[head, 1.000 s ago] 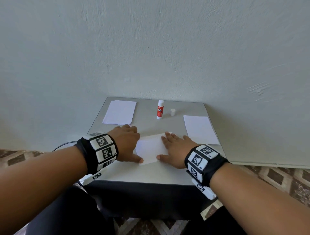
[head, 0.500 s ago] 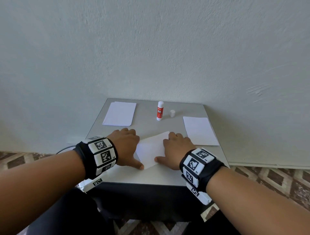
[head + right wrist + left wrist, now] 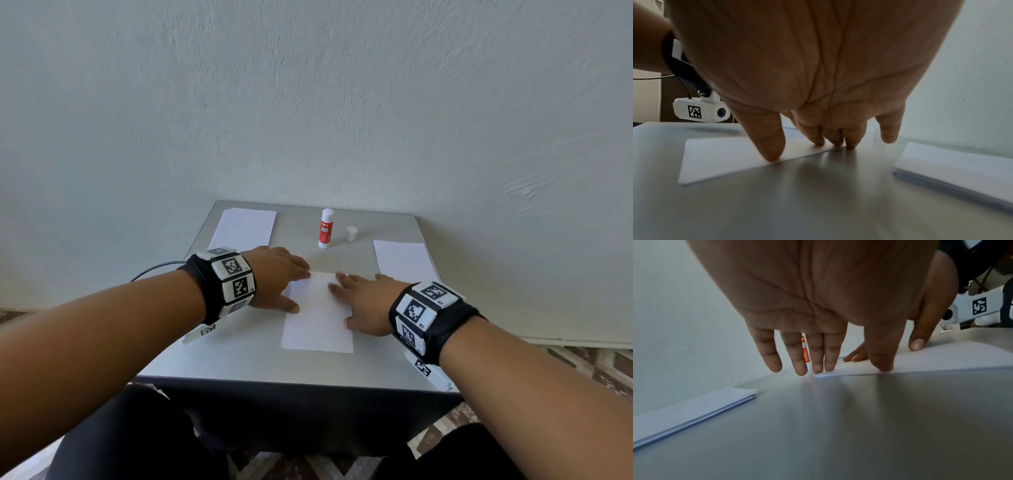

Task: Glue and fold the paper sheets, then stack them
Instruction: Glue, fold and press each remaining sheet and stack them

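Paper sheet (image 3: 317, 318) lies squared on the table (image 3: 239, 356) under both flat, released hands (nothing grasped), so gluing likely follows.

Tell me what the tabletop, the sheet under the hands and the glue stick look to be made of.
Tabletop: smooth grey, semi-gloss, probably laminate or coated metal; it shows blurred finger reflections in the wrist views.
Sheet: thin matte white paper, lying flat with crisp edges.
Glue stick: seemingly plastic tube, white with a red printed label; its white cap stands beside it.
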